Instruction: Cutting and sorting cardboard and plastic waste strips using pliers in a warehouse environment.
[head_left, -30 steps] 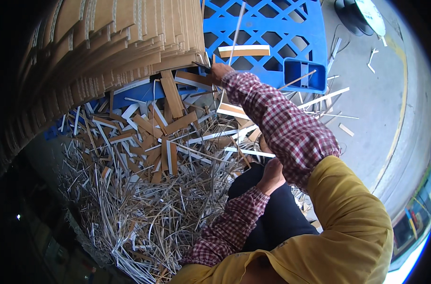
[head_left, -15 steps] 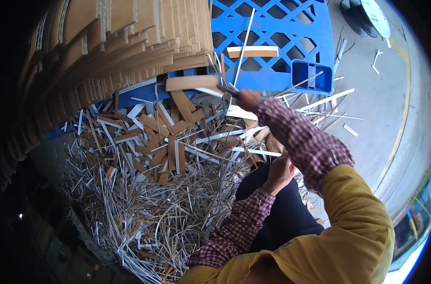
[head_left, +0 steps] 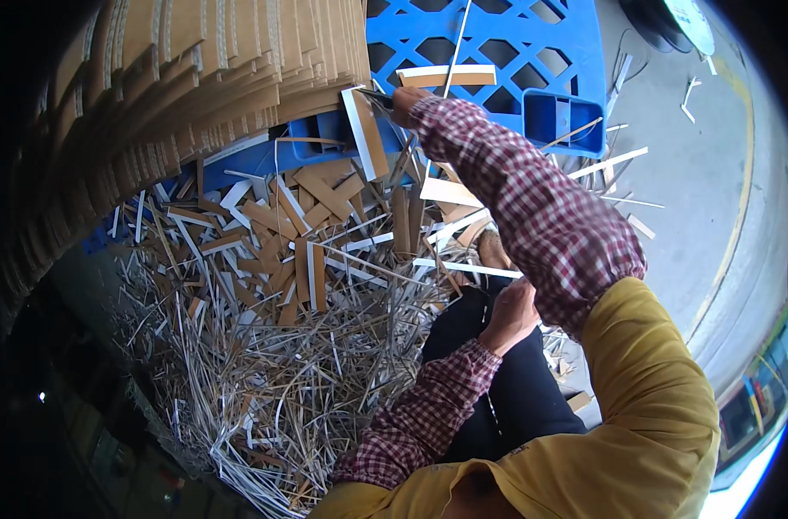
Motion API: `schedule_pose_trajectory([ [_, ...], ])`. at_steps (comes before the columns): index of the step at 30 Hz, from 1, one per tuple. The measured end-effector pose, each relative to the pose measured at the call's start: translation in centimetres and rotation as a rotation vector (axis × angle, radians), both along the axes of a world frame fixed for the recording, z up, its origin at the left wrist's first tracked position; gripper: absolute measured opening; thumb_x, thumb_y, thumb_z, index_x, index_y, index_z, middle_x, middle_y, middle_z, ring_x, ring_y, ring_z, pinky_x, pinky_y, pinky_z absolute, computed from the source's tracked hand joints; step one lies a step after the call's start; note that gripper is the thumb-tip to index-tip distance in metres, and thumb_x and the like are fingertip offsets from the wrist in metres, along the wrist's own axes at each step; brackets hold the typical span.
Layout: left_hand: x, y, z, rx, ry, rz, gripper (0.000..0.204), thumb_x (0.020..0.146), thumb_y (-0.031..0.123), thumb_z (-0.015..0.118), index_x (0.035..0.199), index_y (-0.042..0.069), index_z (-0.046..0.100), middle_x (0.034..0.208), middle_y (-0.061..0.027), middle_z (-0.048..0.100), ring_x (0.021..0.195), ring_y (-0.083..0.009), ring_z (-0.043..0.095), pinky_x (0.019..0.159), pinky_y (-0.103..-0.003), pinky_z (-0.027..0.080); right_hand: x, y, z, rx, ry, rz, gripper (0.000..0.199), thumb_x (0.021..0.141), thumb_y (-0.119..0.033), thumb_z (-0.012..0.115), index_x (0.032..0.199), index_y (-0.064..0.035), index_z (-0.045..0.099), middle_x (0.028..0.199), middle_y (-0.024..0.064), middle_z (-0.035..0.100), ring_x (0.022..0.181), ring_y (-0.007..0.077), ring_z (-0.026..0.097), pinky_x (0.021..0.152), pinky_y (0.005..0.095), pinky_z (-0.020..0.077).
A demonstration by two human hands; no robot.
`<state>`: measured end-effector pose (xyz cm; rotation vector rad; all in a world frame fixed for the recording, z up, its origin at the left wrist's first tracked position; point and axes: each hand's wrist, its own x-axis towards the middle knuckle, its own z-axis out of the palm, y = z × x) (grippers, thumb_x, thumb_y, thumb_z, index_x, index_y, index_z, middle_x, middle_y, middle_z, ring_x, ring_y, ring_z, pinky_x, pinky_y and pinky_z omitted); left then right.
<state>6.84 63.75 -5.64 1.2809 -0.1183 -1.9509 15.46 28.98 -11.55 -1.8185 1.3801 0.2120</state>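
My right hand (head_left: pixel 404 100) reaches forward to the foot of a tall stack of brown corrugated cardboard sheets (head_left: pixel 195 78). Its fingers are closed on the top end of a brown cardboard strip with a white edge (head_left: pixel 365 131), which hangs tilted over the scrap heap. A thin white strip (head_left: pixel 457 41) rises from just beside the hand. My left hand (head_left: pixel 508 317) rests with curled fingers on my knee in black trousers (head_left: pixel 515 406), and nothing shows in it. Both sleeves are red-and-white checked, under a yellow vest.
A deep heap of brown and white cardboard offcuts and thin slivers (head_left: pixel 273 294) covers the ground in front of my knees. Behind it lies a blue plastic pallet (head_left: pixel 515 35) with one loose strip (head_left: pixel 446 76) on it. Grey concrete floor (head_left: pixel 697 173) with a few scattered strips lies to the right.
My right hand drew back toward me, then reached forward again to the stack's foot. The strip it grips swung from lying crosswise to hanging nearly upright. My left hand stayed on the knee.
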Motion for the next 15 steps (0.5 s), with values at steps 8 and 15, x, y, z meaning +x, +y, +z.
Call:
schedule_pose_trajectory([
  [8,3.3,-4.8,6.0,-0.528,-0.719,-0.850,0.025,0.076,0.013,0.059,0.094,0.001,0.049,0.080,-0.0168,0.058,0.074,-0.0301,0.058,0.064,-0.037,0.045,1.7,8.4,-0.2,0.075,-0.038,0.775,0.022,0.072,-0.017,0.052,0.088,-0.0041,0.059,0.077,0.0181,0.060,0.072,0.0297,0.060,0.064,0.0391,0.0491],
  [15,2.3,-4.1,6.4,-0.632,-0.724,-0.710,0.026,0.074,0.009,0.058,0.097,0.002,0.047,0.081,-0.0189,0.057,0.076,-0.0318,0.057,0.066,-0.038,0.045,-2.6,2.9,-1.5,0.078,-0.008,0.021,0.023,0.071,-0.016,0.051,0.083,0.0006,0.060,0.084,0.0196,0.060,0.080,0.0302,0.060,0.068,0.0376,0.0484],
])
